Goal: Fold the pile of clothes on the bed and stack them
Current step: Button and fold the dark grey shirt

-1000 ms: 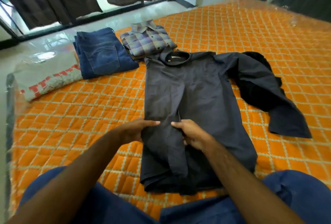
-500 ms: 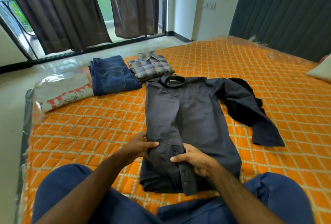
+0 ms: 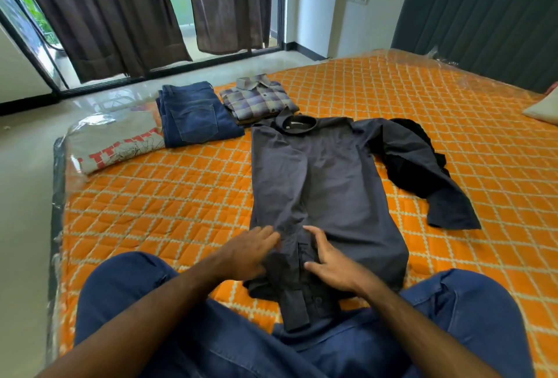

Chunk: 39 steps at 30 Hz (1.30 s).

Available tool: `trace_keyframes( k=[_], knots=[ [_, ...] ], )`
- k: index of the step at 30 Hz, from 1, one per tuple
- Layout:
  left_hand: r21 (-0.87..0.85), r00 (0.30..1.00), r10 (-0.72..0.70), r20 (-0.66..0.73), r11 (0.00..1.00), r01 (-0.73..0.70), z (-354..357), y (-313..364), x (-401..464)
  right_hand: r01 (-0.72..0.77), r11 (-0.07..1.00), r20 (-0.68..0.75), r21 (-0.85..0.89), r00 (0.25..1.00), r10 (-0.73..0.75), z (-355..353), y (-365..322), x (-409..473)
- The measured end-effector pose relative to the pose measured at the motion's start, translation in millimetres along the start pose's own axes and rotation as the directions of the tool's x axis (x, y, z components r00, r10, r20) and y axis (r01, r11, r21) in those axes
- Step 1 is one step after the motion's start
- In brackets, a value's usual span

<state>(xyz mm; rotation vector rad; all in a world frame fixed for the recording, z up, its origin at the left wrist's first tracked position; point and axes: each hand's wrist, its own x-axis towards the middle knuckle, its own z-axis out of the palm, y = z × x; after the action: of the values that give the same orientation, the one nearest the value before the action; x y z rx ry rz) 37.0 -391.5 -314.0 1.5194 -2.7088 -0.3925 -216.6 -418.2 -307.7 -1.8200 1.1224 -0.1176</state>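
The dark grey shirt (image 3: 326, 184) lay flat on the orange quilted bed (image 3: 169, 205), collar away from the person, one sleeve folded across its front and the other trailing off its right side. Both the left hand (image 3: 247, 254) and the right hand (image 3: 329, 263) rested on the shirt's near end, fingers loosely spread, gripping nothing. Beyond the collar lay folded jeans (image 3: 193, 115) and a folded plaid shirt (image 3: 256, 98).

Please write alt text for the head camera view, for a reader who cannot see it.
Both hands, left hand and right hand, rest on a half-folded dark shirt on an orange bed. Folded jeans and plaid shirt lie behind.
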Motion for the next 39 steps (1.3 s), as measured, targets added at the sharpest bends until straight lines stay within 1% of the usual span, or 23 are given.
trace_keyframes(
  k=[2, 4, 6, 7, 10, 13, 14, 15, 18, 20, 21, 22, 23, 24, 25, 27, 31, 33, 35, 36, 37, 38, 39],
  knots=[
    [0.144, 0.977, 0.106, 0.183, 0.981, -0.133, 5.2, 5.5, -0.2, 0.064, 0.986, 0.065, -0.152, 0.996, -0.054, -4.5, 8.1, -3.6],
    [0.242, 0.962, 0.138, 0.235, 0.95, -0.195, 14.4, 6.9, -4.7, 0.157, 0.891, 0.09, -0.427, 0.987, -0.131, -11.3, 17.6, -5.3],
    [0.313, 0.958, 0.17, 0.23, 0.919, -0.238, 21.2, 8.9, -8.6, 0.277, 0.621, 0.163, -0.733, 0.958, -0.234, -16.9, 26.1, -4.7],
    [0.34, 0.957, 0.177, 0.232, 0.907, -0.25, 22.7, 11.2, -9.0, 0.341, 0.484, 0.228, -0.806, 0.933, -0.277, -17.8, 31.8, -2.7],
    [0.411, 0.956, 0.231, 0.182, 0.865, -0.287, 27.4, 21.9, -4.4, 0.494, 0.256, 0.383, -0.831, 0.841, -0.383, -16.0, 45.3, 6.6],
    [0.44, 0.95, 0.238, 0.203, 0.845, -0.305, 36.1, 30.9, -0.1, 0.556, 0.141, 0.458, -0.819, 0.783, -0.421, -18.5, 55.0, 16.9],
    [0.438, 0.947, 0.241, 0.214, 0.843, -0.313, 37.7, 32.6, -0.1, 0.567, 0.162, 0.468, -0.807, 0.783, -0.411, -20.5, 56.2, 18.7],
    [0.443, 0.944, 0.24, 0.226, 0.838, -0.319, 38.6, 34.0, 0.3, 0.575, 0.238, 0.465, -0.783, 0.794, -0.391, -21.6, 56.4, 20.4],
    [0.415, 0.961, 0.207, 0.184, 0.87, -0.266, 34.3, 36.3, 0.4, 0.477, 0.686, 0.371, -0.549, 0.875, -0.311, -26.4, 43.4, 19.6],
    [0.17, 0.99, 0.104, 0.096, 0.978, -0.119, 17.0, 32.9, 2.1, 0.293, 0.913, 0.168, -0.284, 0.953, -0.253, -30.4, 29.7, 21.4],
    [-0.072, 0.992, -0.01, 0.124, 0.997, 0.019, 3.5, 27.0, 3.1, 0.212, 0.966, 0.09, -0.145, 0.976, -0.201, -31.1, 22.4, 23.2],
    [-0.349, 0.967, -0.136, 0.214, 0.914, 0.206, -9.1, 16.4, 4.9, 0.144, 0.989, 0.045, -0.019, 0.989, -0.143, -29.6, 15.7, 27.9],
    [-0.583, 0.928, -0.221, 0.301, 0.727, 0.362, -20.0, 6.0, 4.8, 0.088, 0.993, 0.004, 0.08, 0.996, -0.089, -26.2, 11.8, 33.9],
    [-0.72, 0.895, -0.272, 0.354, 0.532, 0.446, -27.6, -4.6, 3.4, 0.055, 0.986, -0.044, 0.16, 0.998, -0.048, -21.8, 7.7, 39.9],
    [-0.791, 0.872, -0.326, 0.366, 0.386, 0.476, -32.4, -14.0, 1.3, 0.047, 0.968, -0.095, 0.248, 0.995, -0.024, -17.4, 5.2, 46.2],
    [-0.856, 0.851, -0.407, 0.333, 0.247, 0.454, -36.9, -26.6, -5.1, 0.056, 0.914, -0.161, 0.401, 0.987, 0.01, -10.6, 2.9, 56.1],
    [-0.85, 0.844, -0.455, 0.283, 0.288, 0.44, -37.0, -34.7, -10.3, 0.057, 0.868, -0.192, 0.494, 0.98, 0.045, -6.9, -8.2, 55.1],
    [-0.749, 0.813, -0.415, 0.408, 0.356, 0.558, -26.6, -34.5, -10.4, -0.026, 0.876, -0.206, 0.481, 0.968, 0.142, 3.9, -2.3, 54.9],
    [-0.619, 0.734, -0.398, 0.55, 0.396, 0.678, -11.7, -30.2, -6.0, -0.195, 0.848, -0.116, 0.493, 0.951, 0.286, 15.4, 5.4, 52.1],
    [-0.585, 0.709, -0.43, 0.558, 0.401, 0.705, -8.7, -26.8, -3.0, -0.23, 0.835, -0.087, 0.5, 0.946, 0.313, 18.7, 6.9, 50.2],
    [-0.588, 0.72, -0.491, 0.491, 0.423, 0.69, -6.2, -26.3, -0.3, -0.221, 0.84, -0.094, 0.496, 0.948, 0.305, 18.9, 4.9, 46.7],
    [-0.574, 0.758, -0.563, 0.331, 0.517, 0.635, -6.6, -25.6, 0.7, -0.178, 0.88, -0.144, 0.441, 0.954, 0.265, 17.5, 2.8, 44.2],
    [-0.503, 0.811, -0.578, 0.086, 0.678, 0.537, -7.9, -25.2, 1.5, -0.11, 0.951, -0.241, 0.29, 0.953, 0.184, 16.5, 2.7, 43.3]
  ],
)
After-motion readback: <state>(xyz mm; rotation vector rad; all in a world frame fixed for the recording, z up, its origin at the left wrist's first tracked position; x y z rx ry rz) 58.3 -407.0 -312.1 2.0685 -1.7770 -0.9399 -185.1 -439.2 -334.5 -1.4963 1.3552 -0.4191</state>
